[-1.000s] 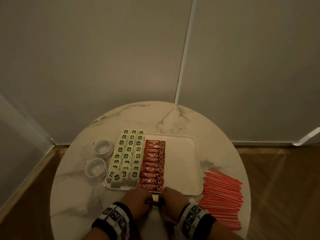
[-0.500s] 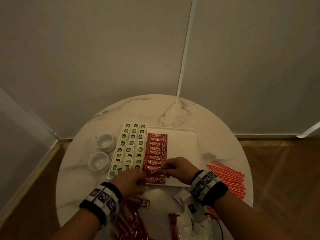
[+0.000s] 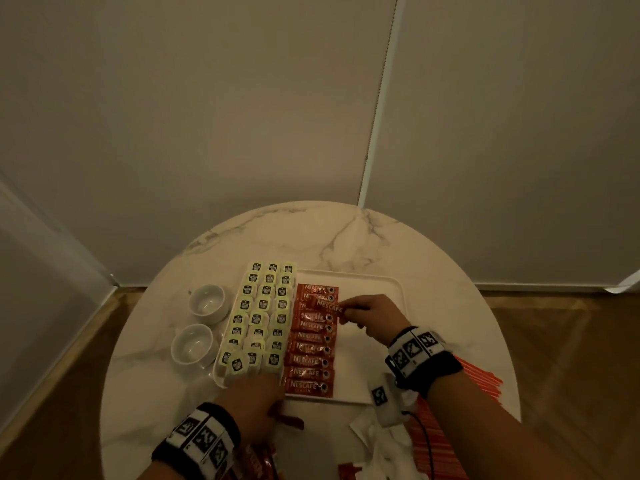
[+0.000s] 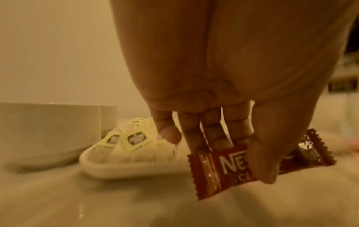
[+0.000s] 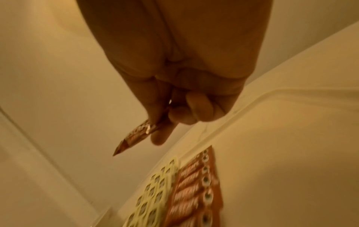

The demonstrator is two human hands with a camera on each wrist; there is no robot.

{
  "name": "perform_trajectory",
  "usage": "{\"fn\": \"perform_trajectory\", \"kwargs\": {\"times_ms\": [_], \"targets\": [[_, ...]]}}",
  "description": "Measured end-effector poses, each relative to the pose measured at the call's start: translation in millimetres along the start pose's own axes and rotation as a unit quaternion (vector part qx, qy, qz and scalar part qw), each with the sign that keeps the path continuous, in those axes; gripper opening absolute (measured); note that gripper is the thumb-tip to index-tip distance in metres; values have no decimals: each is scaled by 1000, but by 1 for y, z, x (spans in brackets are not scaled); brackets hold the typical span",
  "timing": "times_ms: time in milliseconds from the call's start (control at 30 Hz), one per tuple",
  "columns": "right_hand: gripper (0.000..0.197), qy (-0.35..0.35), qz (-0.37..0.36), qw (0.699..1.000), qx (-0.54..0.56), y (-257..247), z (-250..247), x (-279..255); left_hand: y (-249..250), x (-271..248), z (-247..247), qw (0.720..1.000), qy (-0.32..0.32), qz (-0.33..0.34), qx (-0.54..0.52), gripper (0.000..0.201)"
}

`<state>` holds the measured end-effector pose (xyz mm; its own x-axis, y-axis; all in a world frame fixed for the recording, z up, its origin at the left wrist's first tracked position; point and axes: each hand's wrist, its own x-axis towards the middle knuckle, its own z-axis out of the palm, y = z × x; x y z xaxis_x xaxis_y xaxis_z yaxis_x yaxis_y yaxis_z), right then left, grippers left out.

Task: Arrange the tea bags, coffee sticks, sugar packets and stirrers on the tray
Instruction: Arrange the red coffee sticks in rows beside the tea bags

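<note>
Right hand pinches red coffee stick by its end, tilted, above far part of coffee stick row on white tray. Left hand at near tray edge, thumb and fingers pinching second coffee stick just over round bench. Tea bags fill left side of tray in three lines. Red stirrers lie on bench, right of tray. Two white cups stand left of tray.

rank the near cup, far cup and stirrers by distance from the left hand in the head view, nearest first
From the left hand:
1. Near cup, just left of the tray.
2. Far cup, behind it.
3. Stirrers, at the table's right edge.
</note>
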<state>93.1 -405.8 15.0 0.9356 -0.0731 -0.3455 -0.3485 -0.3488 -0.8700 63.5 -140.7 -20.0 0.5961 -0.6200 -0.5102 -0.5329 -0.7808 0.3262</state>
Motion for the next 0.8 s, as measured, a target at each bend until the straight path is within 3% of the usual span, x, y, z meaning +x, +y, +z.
{"fn": "perform_trajectory", "kwargs": {"times_ms": [100, 167, 300, 400, 500, 800], "targets": [[28, 60, 6, 998, 5, -1, -12, 26, 3, 6, -27, 992, 44, -8, -122, 6], [30, 106, 10, 994, 12, 0, -18, 45, 2, 16, -51, 975, 88, -23, -205, 15], [20, 179, 11, 984, 5, 7, -18, 82, -4, 42, -98, 901, 205, -66, -378, 9], [18, 182, 16, 983, -13, 11, -8, 106, -16, 66, -122, 861, 266, -77, -427, 12], [21, 157, 24, 986, -51, 16, 5, 124, -27, 88, -134, 857, 285, -79, -421, 14], [22, 120, 19, 983, -139, 27, 18, 145, -45, 120, -135, 881, 282, -73, -374, 19]]}}
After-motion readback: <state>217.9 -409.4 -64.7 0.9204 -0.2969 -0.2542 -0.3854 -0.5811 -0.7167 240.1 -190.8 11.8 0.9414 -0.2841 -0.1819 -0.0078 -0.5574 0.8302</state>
